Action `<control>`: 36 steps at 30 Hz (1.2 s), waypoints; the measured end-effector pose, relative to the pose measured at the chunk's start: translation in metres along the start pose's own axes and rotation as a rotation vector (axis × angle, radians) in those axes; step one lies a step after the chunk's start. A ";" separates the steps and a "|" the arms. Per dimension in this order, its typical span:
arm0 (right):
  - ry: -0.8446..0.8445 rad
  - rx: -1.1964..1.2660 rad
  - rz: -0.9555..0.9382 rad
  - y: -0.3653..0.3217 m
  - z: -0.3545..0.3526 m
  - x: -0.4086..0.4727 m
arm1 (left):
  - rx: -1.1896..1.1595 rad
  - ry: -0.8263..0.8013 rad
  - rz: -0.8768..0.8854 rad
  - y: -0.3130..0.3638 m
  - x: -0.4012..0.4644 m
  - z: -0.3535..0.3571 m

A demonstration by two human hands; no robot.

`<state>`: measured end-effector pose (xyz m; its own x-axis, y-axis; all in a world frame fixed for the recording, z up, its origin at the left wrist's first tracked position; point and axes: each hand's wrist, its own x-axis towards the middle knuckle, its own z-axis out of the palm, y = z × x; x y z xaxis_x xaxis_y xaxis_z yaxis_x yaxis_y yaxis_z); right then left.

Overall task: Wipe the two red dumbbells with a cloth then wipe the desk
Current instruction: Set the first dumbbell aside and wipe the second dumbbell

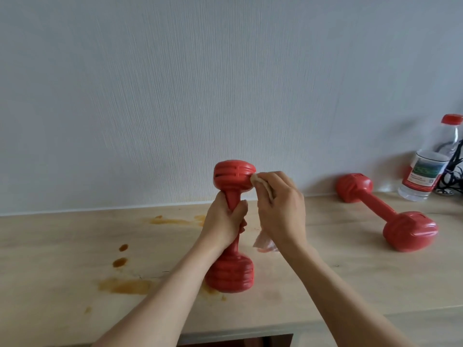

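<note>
Dumbbells were the business, and one [231,221] stood upright on the surface [338,279], long axis vertical, its lower head planted on the wood and its upper head level with the right hand. The fingers of the left hand [225,222] were curled tight round the handle just under that upper head, steadying it. The right hand [280,204] had its fingers bent over a pale cloth [260,184], pinching it and pressing it against the right side of the upper head; a loose tail of cloth hung below the palm. So the head being wiped lay just to the left of the right fingers, touching the cloth, and the right hand was the one placed to work round it. The second dumbbell [385,216] lay on its side well off to the right, slanting from the wall toward the near edge, closer to the right hand. Brown stains [125,285] marked the surface left of the upright dumbbell. A bottle [429,169] stood by the wall at far right.
</note>
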<state>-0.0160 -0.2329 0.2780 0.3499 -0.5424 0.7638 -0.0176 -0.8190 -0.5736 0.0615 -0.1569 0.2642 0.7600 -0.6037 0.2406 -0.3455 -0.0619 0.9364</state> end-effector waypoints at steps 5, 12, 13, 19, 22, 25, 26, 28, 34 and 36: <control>-0.028 -0.019 -0.078 -0.015 0.002 0.001 | -0.001 -0.024 0.029 0.005 -0.004 0.002; -0.024 0.260 0.254 -0.004 -0.002 0.005 | -0.012 -0.022 0.010 0.000 0.001 0.001; -0.031 0.269 0.289 -0.002 -0.003 0.005 | -0.018 -0.021 0.016 -0.001 0.000 0.000; 0.012 0.142 -0.025 -0.016 0.003 0.004 | -0.047 -0.060 0.022 0.002 -0.001 0.002; 0.050 0.205 -0.030 -0.011 0.005 0.002 | -0.023 -0.068 0.042 0.002 -0.004 0.003; 0.068 0.333 0.097 -0.005 0.004 -0.001 | -0.009 -0.064 0.044 -0.001 -0.002 0.001; 0.046 0.383 0.186 -0.004 0.003 0.000 | -0.014 -0.065 0.038 -0.002 -0.002 0.001; 0.015 0.467 0.342 0.000 0.000 0.000 | -0.040 -0.070 0.038 -0.004 -0.002 0.000; 0.007 0.313 -0.025 -0.021 0.007 0.005 | -0.017 -0.092 0.097 0.003 -0.005 -0.002; -0.012 0.345 0.050 -0.019 0.004 0.010 | -0.004 -0.124 0.120 0.004 -0.006 -0.001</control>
<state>-0.0086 -0.2218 0.2958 0.3679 -0.5764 0.7297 0.2819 -0.6787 -0.6782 0.0559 -0.1531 0.2665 0.6393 -0.7003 0.3176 -0.4276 0.0195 0.9038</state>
